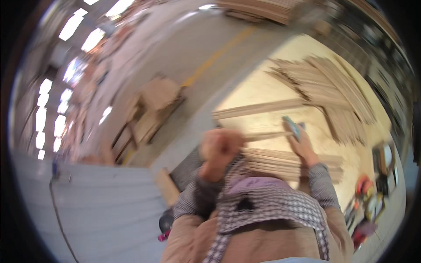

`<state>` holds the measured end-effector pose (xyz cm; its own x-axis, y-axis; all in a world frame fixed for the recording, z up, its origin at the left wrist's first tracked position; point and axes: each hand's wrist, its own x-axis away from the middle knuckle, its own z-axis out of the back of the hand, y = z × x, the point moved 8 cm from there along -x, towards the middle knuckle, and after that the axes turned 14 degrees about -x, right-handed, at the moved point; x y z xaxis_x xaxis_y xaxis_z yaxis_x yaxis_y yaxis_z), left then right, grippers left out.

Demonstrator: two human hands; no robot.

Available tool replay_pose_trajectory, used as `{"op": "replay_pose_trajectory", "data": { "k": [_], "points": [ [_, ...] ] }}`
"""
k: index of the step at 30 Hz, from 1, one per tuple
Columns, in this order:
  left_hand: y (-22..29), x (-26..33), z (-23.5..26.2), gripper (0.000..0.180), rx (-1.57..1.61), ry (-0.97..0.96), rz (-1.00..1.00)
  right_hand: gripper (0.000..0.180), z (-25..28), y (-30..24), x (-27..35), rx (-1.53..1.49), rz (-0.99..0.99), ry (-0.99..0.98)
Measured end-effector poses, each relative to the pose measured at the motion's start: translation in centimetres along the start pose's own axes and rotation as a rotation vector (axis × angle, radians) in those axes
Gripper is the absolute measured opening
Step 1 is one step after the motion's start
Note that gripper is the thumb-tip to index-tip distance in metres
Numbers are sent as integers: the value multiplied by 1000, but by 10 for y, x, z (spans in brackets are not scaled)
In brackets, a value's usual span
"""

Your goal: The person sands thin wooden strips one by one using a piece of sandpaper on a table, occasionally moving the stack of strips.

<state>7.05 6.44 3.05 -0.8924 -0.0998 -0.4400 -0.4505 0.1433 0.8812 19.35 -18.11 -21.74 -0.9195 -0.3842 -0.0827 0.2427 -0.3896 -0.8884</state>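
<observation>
My left hand (221, 148), smeared by motion, is closed at the left end of a thin wooden strip (267, 136). The strip stretches across to my right hand (304, 148), whose fingers are wrapped round a small teal block (291, 127) at the strip's right end. Whether that block presses on the wood is too blurred to tell. Just below the held strip, close to my body, lies a row of similar wooden strips (280, 163). A longer board or narrow bundle (258, 108) lies beyond my hands on the pale tabletop (258, 96).
Stacked wooden strips (326, 90) cover the table's far right. Assorted tools (366, 188) sit along its right edge. To the left, a wooden stack (160, 96) stands on the floor beside a yellow line (215, 57). A grey corrugated surface (105, 206) fills the lower left.
</observation>
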Motion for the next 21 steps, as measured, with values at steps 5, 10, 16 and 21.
{"op": "replay_pose_trajectory", "data": {
  "k": [5, 10, 16, 21],
  "points": [
    [-7, -1, 2, 54, 71, 197, -58, 52, -25, -176, 42, -261, 540, -56],
    [-12, 15, 22, 52, -49, 343, 46, 42, -15, -130, 25, -263, 410, 82],
    [-26, 23, 54, 49, -84, 565, 133, 36, 1, -75, 14, -132, 77, -2],
    [-25, 24, 53, 44, -90, 587, 151, 28, -33, -140, 37, -136, 494, 112]
  ]
}}
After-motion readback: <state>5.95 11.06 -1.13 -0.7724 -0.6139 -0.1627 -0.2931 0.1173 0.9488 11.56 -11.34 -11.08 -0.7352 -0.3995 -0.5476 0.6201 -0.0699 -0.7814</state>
